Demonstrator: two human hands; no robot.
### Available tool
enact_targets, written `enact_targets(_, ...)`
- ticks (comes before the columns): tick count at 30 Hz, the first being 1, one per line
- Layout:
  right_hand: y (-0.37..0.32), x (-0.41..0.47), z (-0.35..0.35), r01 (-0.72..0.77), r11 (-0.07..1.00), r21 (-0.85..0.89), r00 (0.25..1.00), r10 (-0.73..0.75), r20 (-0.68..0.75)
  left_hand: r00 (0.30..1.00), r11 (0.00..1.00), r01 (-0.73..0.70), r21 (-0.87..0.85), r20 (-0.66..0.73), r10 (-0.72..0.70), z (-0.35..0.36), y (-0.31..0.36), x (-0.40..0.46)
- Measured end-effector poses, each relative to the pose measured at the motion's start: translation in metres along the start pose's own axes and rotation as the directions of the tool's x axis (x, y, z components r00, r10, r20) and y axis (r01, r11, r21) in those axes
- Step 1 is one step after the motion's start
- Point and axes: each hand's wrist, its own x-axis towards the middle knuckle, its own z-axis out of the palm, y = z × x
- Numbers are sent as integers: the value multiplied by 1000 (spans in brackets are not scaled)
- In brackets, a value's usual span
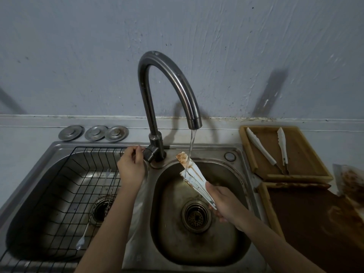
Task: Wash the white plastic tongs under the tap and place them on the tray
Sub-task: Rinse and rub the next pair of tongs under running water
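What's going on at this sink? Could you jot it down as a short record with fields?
tap: running, thin stream
left hand: on the tap handle
right hand: holds the tongs by their closed end
tongs: tips stained brown, under the stream, over the right basin
tray: right of the sink, two other tongs lying in it
left basin: wire rack with a few utensils

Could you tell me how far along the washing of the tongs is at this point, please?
Done: two white tongs already lie on the far tray. In hand: the right hand holds stained tongs under the running water, while the left hand is at the tap lever. Left: rinse off the brown residue and set them on the tray.
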Motion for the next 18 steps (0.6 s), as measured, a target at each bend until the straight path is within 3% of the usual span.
enact_targets(6, -1, 8, 3, 7, 998, -59, 1000, -9, -21, 992, 989, 90, -122, -73, -99, 12, 28, -56)
enact_targets(8, -4, 13, 6, 22, 990, -140, 999, -27, -35, 971, 929, 218, -300, 165, -175, 24, 36, -87)
enact_targets(9, -6, 16, 7, 40, 982, -183, 998, -47, -36, 905, 853, 363, -375, 359, -227, 31, 38, -98)
enact_targets(11, -8, 19, 11, 74, 964, -255, 997, -81, -19, 677, 618, 685, -387, 652, -341, 39, 38, -112)
enact_targets(12, -8, 20, 13, 84, 955, -283, 996, -92, -15, 601, 533, 763, -366, 705, -377, 41, 36, -113)
enact_targets(18, -1, 21, 20, 81, 888, -452, 995, -99, -17, 431, 247, 901, -356, 689, -582, 40, 29, -103)
